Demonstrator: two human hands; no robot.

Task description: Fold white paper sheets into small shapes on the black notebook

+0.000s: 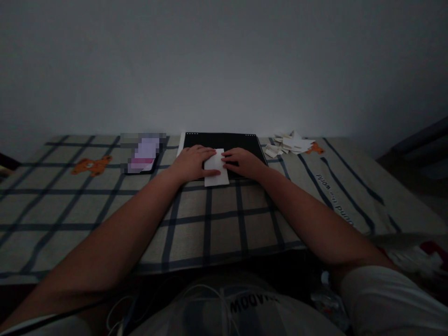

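A small white piece of paper (216, 179) lies on a black pad (220, 139) with a row of holes along its far edge, and its near end overhangs the pad slightly. From the left, my left hand (193, 163) rests flat with fingers stretched out and thumb spread across the paper's lower part. My right hand (244, 163) lies at the paper's right edge, its fingertips touching the paper and its fingers a little apart. Neither hand is closed around anything. The dim light hides whether the paper is folded.
A phone (143, 154) with a blurred screen lies left of the pad. Several white paper pieces (292, 143) sit in a loose pile to the right. A checked tablecloth (224, 210) covers the table, which stands against a grey wall (224, 65).
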